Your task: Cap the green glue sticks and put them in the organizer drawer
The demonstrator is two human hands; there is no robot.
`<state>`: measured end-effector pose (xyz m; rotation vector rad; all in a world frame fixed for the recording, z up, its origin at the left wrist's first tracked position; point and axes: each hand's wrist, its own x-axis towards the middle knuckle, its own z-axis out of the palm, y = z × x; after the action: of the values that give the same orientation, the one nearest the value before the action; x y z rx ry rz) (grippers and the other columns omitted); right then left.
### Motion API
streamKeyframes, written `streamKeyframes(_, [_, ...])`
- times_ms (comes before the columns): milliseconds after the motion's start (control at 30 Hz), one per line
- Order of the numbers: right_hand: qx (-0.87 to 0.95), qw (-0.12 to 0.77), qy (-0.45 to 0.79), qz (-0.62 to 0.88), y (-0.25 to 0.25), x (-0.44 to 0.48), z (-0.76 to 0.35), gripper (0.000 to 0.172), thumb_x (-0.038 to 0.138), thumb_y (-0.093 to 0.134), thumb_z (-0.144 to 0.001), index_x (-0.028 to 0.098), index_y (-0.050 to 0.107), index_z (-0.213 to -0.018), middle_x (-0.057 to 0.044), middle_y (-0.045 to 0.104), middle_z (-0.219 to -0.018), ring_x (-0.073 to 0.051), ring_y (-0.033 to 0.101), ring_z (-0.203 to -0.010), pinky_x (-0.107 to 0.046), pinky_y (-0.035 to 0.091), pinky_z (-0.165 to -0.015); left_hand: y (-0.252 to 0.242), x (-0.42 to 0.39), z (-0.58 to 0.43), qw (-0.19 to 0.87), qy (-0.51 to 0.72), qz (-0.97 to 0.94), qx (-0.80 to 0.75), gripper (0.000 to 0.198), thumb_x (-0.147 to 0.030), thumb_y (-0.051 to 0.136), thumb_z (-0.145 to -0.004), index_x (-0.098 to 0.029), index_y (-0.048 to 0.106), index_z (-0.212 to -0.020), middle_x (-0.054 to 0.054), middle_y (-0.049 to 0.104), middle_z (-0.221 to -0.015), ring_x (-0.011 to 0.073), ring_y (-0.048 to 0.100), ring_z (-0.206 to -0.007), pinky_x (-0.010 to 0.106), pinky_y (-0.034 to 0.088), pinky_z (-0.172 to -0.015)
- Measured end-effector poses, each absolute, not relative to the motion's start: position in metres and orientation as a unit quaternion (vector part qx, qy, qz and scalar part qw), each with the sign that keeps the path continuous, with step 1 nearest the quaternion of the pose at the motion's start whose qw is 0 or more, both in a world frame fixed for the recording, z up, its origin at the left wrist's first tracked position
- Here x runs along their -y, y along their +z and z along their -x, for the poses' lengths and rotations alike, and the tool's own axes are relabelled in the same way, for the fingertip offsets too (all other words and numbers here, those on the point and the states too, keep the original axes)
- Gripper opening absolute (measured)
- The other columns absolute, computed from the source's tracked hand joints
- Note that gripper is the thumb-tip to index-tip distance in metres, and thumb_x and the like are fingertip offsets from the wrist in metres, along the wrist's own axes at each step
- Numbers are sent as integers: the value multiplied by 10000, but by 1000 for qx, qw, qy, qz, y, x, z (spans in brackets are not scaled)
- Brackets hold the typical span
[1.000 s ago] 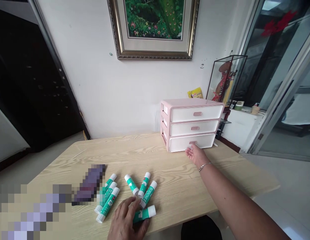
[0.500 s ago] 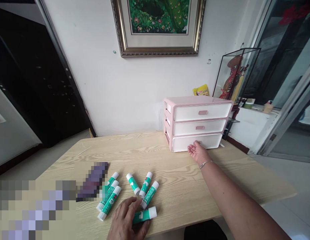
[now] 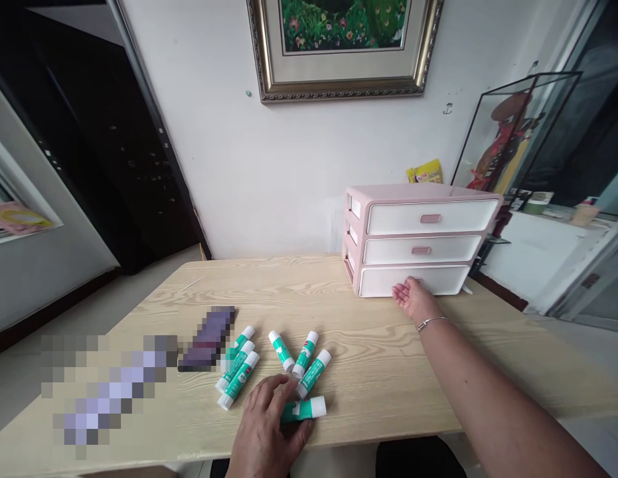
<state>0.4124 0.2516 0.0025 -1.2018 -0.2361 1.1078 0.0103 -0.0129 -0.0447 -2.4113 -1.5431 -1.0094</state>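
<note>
My left hand (image 3: pixel 269 421) is curled round a green glue stick with a white cap (image 3: pixel 303 409), lying near the table's front edge. Just beyond it, three more glue sticks (image 3: pixel 313 374) fan out on the wood. Another group of three glue sticks (image 3: pixel 239 380) lies side by side to the left. Farther off, my right hand (image 3: pixel 413 300) is at the bottom drawer (image 3: pixel 378 283) of a pink and white drawer unit (image 3: pixel 356 262), palm upward, fingers closed at its handle, which they mostly cover. All three drawers are closed.
Two pixelated items, one dark (image 3: pixel 209 338) and one pale (image 3: pixel 122 392), lie on the table (image 3: pixel 229 285) at the left. A yellow packet (image 3: pixel 428 171) shows behind the drawer unit. Beyond stands a glass case (image 3: pixel 512 133); a framed picture (image 3: pixel 343 89) hangs above.
The view has shifted, so everything sits a little further right and higher. Both hands keep the same places, at the glue stick and the drawer handle.
</note>
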Motion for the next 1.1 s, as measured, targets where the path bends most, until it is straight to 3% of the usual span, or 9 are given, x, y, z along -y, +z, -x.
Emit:
streamKeyframes(500, [124,651,496,561,17,-225,-409,321,360,629,-997,168,624,-1254,-87,661,-1210,-204,680,-979,-392,600,-824,-39,18,-13,27,-340,787,514,533,-418,788,-826,-274,608,-1306,129,665,-1273,323,660,-1163,506,584,-961])
streamKeyframes(967, [137,637,504,566,20,-203,-385,343,356,635,-993,173,614,-1282,-95,645,-1261,-224,671,-1036,-424,590,-868,-36,21,-16,6,-345,777,526,602,-369,786,-821,-260,572,-1373,151,640,-1306,338,634,-1207,536,564,-996])
streamKeyframes(1100, [168,616,527,561,7,-177,-354,281,352,631,-999,154,641,-1199,-66,684,-1120,-172,687,-886,-346,605,-756,-27,23,-16,5,-366,776,513,589,-356,775,-831,-249,576,-1374,158,647,-1298,330,647,-1188,509,584,-969])
